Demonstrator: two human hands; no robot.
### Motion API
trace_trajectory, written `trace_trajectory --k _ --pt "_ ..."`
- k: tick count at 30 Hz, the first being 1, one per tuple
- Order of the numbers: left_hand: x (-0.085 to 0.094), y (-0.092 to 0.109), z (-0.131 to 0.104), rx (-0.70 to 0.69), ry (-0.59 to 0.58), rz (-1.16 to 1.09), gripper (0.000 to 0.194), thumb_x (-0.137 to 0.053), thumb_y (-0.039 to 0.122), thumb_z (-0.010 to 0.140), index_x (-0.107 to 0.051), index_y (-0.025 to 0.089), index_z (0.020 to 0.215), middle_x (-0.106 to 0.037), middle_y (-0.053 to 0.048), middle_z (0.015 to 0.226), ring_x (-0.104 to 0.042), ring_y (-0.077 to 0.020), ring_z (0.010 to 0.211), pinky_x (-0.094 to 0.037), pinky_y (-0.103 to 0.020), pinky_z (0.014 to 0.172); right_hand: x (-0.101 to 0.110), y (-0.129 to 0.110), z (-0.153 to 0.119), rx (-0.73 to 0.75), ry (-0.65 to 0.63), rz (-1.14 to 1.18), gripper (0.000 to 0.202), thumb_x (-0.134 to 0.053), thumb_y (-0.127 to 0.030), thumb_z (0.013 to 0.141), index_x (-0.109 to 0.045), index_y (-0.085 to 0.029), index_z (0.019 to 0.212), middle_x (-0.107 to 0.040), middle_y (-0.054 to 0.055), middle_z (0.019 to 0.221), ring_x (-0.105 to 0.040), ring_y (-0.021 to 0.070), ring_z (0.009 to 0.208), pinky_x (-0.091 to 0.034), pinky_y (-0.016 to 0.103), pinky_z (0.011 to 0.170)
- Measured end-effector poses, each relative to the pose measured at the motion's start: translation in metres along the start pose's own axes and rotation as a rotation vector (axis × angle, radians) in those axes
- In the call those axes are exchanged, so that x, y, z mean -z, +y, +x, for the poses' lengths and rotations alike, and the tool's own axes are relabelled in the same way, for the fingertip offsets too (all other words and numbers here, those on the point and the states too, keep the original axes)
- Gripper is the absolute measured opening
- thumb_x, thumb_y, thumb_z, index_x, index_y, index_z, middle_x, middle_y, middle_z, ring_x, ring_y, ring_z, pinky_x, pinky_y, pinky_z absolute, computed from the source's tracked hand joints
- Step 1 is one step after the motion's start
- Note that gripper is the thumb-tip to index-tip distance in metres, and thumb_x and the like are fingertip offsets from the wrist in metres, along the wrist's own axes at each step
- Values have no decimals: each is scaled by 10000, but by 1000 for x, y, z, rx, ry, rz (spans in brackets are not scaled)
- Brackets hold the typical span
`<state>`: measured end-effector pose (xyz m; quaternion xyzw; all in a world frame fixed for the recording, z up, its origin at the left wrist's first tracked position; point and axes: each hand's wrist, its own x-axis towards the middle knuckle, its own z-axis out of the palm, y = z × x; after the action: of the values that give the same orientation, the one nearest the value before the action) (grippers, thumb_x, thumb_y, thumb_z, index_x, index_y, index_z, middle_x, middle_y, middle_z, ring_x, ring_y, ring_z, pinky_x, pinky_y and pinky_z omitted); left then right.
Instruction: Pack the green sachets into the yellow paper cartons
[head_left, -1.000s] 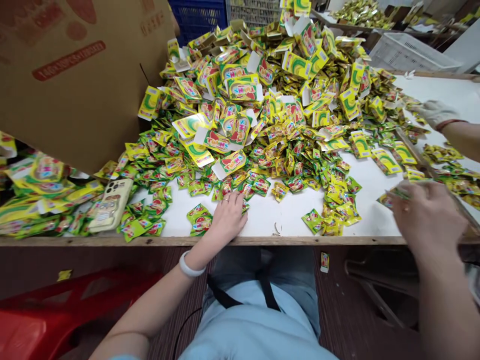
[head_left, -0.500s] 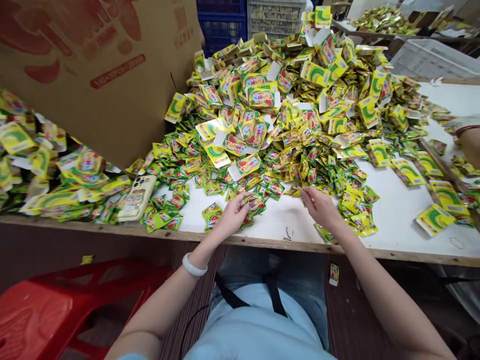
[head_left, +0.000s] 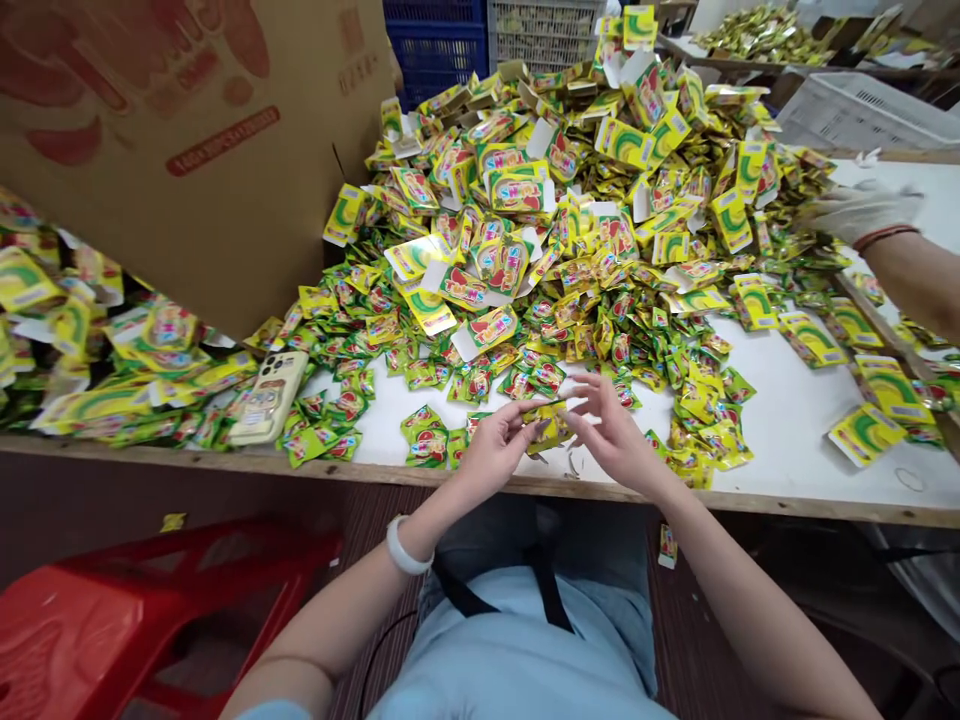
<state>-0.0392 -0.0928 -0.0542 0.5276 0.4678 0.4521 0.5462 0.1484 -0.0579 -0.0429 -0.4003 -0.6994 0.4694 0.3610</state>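
My left hand (head_left: 495, 445) is closed, its thumb and fingers pinching a small yellow candy packet (head_left: 547, 424) just above the table's front edge. From the other side my right hand (head_left: 619, 440) meets the same packet, thumb against its right end and fingers curved behind it. Whether one packet or a small stack lies between the hands I cannot tell. Close beyond my fingers lie loose green candy packets (head_left: 536, 372). Further back rises a heap of yellow candy boxes (head_left: 521, 190), several with white flaps open. More green packets (head_left: 426, 440) lie left of my left hand.
A large cardboard carton (head_left: 225, 200) leans over the left side. A phone (head_left: 268, 397) rests on packets beside it. At the right, another person's gloved hand (head_left: 862, 212) reaches to the heap. A red stool (head_left: 82, 620) stands lower left; crates (head_left: 439, 50) are behind.
Both hands have come together, and a yellow packet is now between them. The left hand moved right and the right hand moved left. Another person's gloved hand has reached in at the right.
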Motion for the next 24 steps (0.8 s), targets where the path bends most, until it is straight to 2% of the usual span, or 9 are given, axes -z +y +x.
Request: trace_trajectory --k 2,6,9,11,13,15,17,21,24 --pt "-5 0 -1 -77 10 123 385 -586 417 926 -659 177 1217 -727 -57 820 -681 -191 696 -565 -296 646 -4 3 -3 -123 -82 302 550 -694 -442 857 -475 -254 1325 -692 51 1009 -709 180 782 -607 299 576" --pt "-4 17 14 -274 -23 466 344 -426 362 1008 -680 197 1171 -734 -81 987 -697 -214 896 -547 -322 810 -6 12 -6 -233 -67 443 360 -756 -444 806 -660 -177 1029 -736 46 844 -729 170 657 -612 282 565" --pt "20 29 47 -332 154 853 387 -537 398 964 -619 165 1262 -670 -144 1203 -634 -288 1109 -491 -397 952 4 19 -8 -215 87 366 334 -790 -444 771 -694 -150 896 -741 59 780 -701 156 552 -530 219 431" --pt "44 32 75 -293 323 1121 584 -696 356 859 -528 119 1366 -575 -210 1348 -508 -376 1280 -396 -487 1061 14 22 -9 -218 148 362 335 -810 -433 751 -702 -141 873 -730 53 731 -661 139 475 -467 202 358" --pt "65 29 96 -224 341 1321 705 -743 239 793 -463 57 1414 -540 -267 1371 -453 -426 1321 -334 -546 1090 22 23 -11 -247 172 437 340 -839 -421 720 -705 -140 856 -726 44 719 -637 129 433 -451 202 331" --pt "74 26 103 -213 250 1443 644 -690 152 798 -478 24 1393 -572 -284 1327 -497 -426 1278 -318 -573 1086 27 24 -10 -300 175 567 349 -868 -417 686 -707 -149 841 -732 37 742 -667 137 466 -504 210 370" --pt "71 27 95 -303 117 1482 543 -626 133 832 -520 54 1359 -609 -254 1304 -552 -394 1227 -301 -590 1096 27 23 -8 -362 165 720 373 -895 -432 643 -706 -170 830 -739 21 762 -714 153 542 -570 220 448" --pt "49 42 53 -662 -179 1389 525 -550 143 906 -464 183 1422 -634 -153 1334 -588 -296 1233 -239 -564 1169 20 18 -1 -413 71 898 415 -930 -431 581 -704 -184 827 -732 -5 715 -731 160 572 -594 209 483" --pt "41 48 32 -849 -123 1168 717 -579 205 933 -220 256 1551 -512 -148 1474 -474 -264 1381 -229 -507 1206 14 13 -2 -353 61 944 351 -905 -398 647 -686 -183 817 -709 -18 671 -675 124 476 -558 189 425"
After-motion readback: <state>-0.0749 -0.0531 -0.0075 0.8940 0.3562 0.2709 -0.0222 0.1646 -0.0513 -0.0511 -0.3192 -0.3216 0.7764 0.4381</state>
